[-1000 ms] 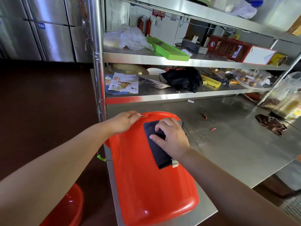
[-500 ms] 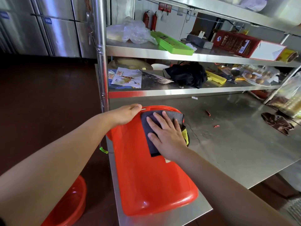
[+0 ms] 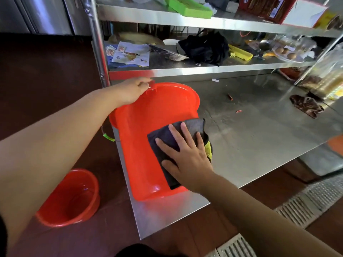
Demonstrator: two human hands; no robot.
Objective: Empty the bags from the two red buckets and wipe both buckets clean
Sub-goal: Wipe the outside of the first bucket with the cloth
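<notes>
Steel worktable [image 3: 259, 138]: left hand [image 3: 132, 89] grips tipped red bucket's [image 3: 141, 145] rim, right hand [image 3: 185, 154] flat-presses dark cloth [image 3: 193, 125] on its outer wall; next likely rotate.

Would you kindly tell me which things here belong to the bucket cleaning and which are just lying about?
In use: red bucket on the table, dark cloth, floor bucket, left hand, right hand.
Lying about: black bag, green tray, brown rag, papers.
</notes>
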